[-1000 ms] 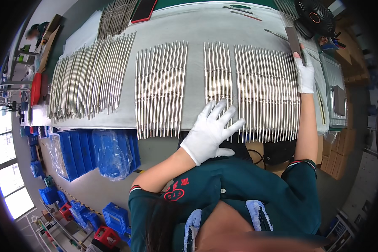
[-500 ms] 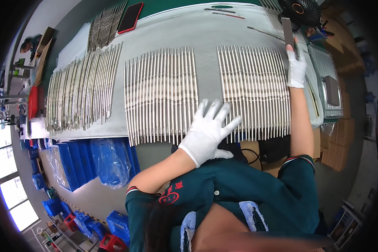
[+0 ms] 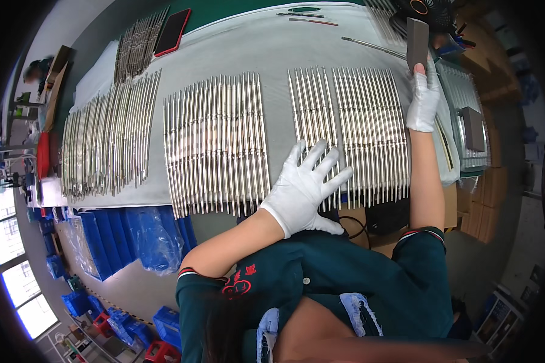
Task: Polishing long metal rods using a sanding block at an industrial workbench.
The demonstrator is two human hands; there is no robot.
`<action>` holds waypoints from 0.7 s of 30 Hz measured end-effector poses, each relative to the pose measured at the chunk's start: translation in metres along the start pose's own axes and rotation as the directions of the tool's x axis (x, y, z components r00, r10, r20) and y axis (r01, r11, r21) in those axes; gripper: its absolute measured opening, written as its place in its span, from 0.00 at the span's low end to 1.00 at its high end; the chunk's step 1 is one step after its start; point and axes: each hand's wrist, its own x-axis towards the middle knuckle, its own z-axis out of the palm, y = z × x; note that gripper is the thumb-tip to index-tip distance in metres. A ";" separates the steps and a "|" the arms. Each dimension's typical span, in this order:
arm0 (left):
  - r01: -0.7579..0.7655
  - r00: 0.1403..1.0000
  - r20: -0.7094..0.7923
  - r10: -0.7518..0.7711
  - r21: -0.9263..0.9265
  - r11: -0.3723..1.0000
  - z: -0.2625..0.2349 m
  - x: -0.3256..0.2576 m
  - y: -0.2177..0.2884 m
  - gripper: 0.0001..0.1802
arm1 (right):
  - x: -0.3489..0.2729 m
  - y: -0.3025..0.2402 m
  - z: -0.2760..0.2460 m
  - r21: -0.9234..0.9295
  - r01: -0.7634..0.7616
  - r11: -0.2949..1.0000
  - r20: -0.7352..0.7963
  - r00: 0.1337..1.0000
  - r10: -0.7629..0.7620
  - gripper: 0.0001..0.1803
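Both of my hands wear white gloves. My left hand (image 3: 306, 190) lies open, fingers spread, over the lower part of a small row of slim silver metal rods (image 3: 312, 103). A narrow gap parts that row from a wider row of the same rods (image 3: 372, 115) on its right. My right hand (image 3: 424, 103), a bare fingertip showing, grips the lower end of a grey rectangular block (image 3: 416, 42) beyond the right end of the rods. Further left lies another even row of rods (image 3: 215, 142).
A looser, uneven batch of rods (image 3: 109, 136) covers the table's left side, with a red-edged phone (image 3: 173, 31) behind it. At the far right stand a black fan (image 3: 427, 13) and a clear tray (image 3: 460, 91) bearing another grey block (image 3: 473, 129). Blue bins (image 3: 106, 236) sit below the table's edge.
Several rods under my left hand have shifted left, opening a gap in the right-hand row. My right hand still grips the block. The whole view has shifted slightly.
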 end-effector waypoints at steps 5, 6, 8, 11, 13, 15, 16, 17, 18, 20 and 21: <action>0.061 0.998 0.013 -0.061 0.037 0.997 -0.010 -0.022 -0.008 0.61 | -0.003 -0.007 0.003 0.032 -0.047 0.998 -0.022 0.999 0.047 0.30; 0.074 0.997 0.016 -0.075 0.049 0.996 -0.012 -0.027 -0.009 0.61 | -0.004 -0.007 0.003 0.051 -0.079 0.996 -0.030 0.996 0.080 0.30; 0.102 0.994 0.016 -0.103 0.071 0.992 -0.015 -0.036 -0.011 0.61 | -0.004 -0.007 0.004 0.127 -0.134 0.983 -0.034 0.990 0.139 0.30; 0.115 0.993 -0.004 -0.115 0.069 0.991 -0.016 -0.042 -0.011 0.62 | -0.002 -0.005 0.004 0.251 -0.179 0.951 -0.021 0.981 0.190 0.30; 0.113 0.994 -0.002 -0.113 0.059 0.992 -0.015 -0.041 -0.011 0.62 | -0.001 -0.004 0.003 0.279 -0.171 0.945 -0.019 0.983 0.183 0.31; 0.099 0.995 0.004 -0.099 0.049 0.994 -0.013 -0.037 -0.010 0.62 | 0.000 -0.002 0.002 0.283 -0.189 0.940 -0.017 0.979 0.202 0.30; 0.092 0.996 0.003 -0.093 0.040 0.995 -0.011 -0.034 -0.009 0.63 | 0.000 -0.001 0.002 0.281 -0.188 0.941 -0.022 0.979 0.202 0.30; 0.078 0.997 -0.008 -0.077 0.031 0.997 -0.009 -0.031 -0.008 0.63 | 0.001 -0.001 0.001 0.282 -0.195 0.939 -0.016 0.978 0.208 0.30; 0.067 0.998 -0.012 -0.067 0.013 0.998 -0.007 -0.026 -0.006 0.63 | 0.001 0.000 0.001 0.279 -0.196 0.940 -0.014 0.978 0.208 0.30; 0.045 0.999 -0.030 -0.046 -0.032 0.998 -0.001 -0.017 -0.004 0.64 | 0.001 0.001 0.000 0.284 -0.198 0.938 -0.014 0.977 0.211 0.29; 0.033 0.999 -0.021 -0.034 -0.038 0.999 0.001 -0.012 -0.002 0.63 | 0.001 0.001 0.000 0.291 -0.200 0.935 -0.015 0.977 0.214 0.29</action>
